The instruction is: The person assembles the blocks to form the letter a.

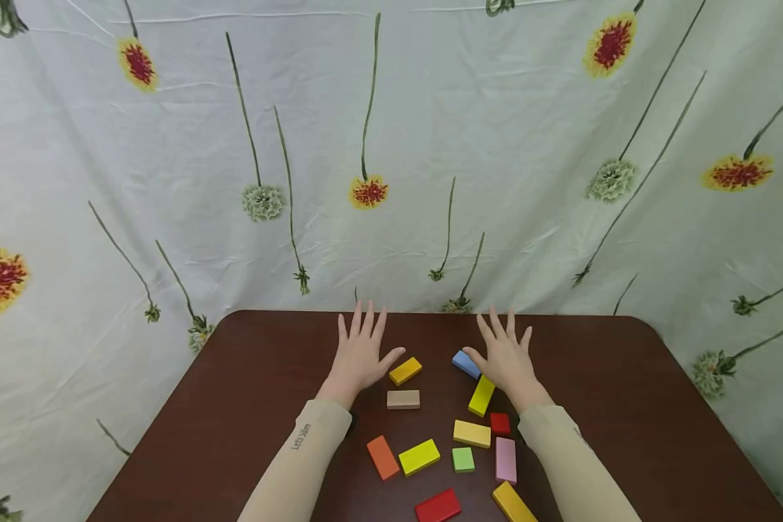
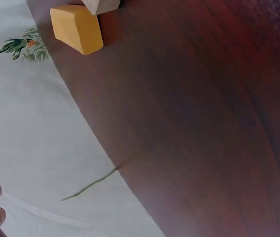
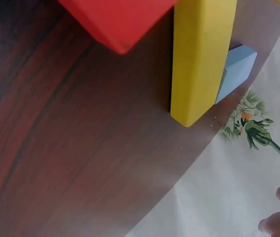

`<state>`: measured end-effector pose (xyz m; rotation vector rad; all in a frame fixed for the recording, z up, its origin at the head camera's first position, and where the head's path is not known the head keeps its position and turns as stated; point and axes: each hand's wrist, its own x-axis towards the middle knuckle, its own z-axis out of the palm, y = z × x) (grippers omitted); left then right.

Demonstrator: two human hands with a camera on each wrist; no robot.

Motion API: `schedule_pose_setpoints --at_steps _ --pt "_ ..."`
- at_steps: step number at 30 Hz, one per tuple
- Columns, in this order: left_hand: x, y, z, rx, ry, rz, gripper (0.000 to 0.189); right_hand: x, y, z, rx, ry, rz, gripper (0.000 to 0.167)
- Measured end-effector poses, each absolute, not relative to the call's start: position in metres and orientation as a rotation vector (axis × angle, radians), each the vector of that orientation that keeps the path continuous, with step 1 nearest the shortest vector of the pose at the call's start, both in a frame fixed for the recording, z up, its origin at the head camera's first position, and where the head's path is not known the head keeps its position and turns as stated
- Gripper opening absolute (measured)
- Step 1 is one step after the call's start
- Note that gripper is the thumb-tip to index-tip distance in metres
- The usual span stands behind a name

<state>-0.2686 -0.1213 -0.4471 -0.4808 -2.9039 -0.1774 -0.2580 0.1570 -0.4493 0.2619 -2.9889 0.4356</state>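
Both hands are stretched out over the far part of the table with fingers straight and spread, holding nothing. My left hand (image 1: 360,357) is just left of an orange-yellow block (image 1: 405,371), and a beige block (image 1: 403,399) lies nearer to me. Beside the thumb of my right hand (image 1: 507,360) is a blue block (image 1: 466,364), partly covered by it. A yellow block (image 1: 481,396) lies under the right wrist's inner side, with a small red block (image 1: 499,424) below it. In the right wrist view the yellow block (image 3: 199,64) overlaps the blue block (image 3: 236,71).
Closer in on the dark brown table (image 1: 189,435) lie several more blocks: orange (image 1: 383,457), bright yellow (image 1: 420,457), pale yellow (image 1: 472,433), green (image 1: 462,460), pink (image 1: 505,460), large red (image 1: 438,505) and amber (image 1: 514,502). A flowered cloth (image 1: 417,130) hangs behind the table's far edge.
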Motion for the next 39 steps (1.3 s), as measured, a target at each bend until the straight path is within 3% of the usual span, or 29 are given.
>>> schedule_pose_setpoints --at_steps 15,39 --pt "-0.26 -0.122 -0.463 -0.432 -2.956 -0.335 0.073 -0.253 0.15 -0.468 0.303 -2.998 0.435 0.061" --pt "-0.255 -0.097 -0.486 -0.575 -3.001 -0.38 0.039 -0.254 0.14 -0.478 0.29 -3.052 0.464 0.041"
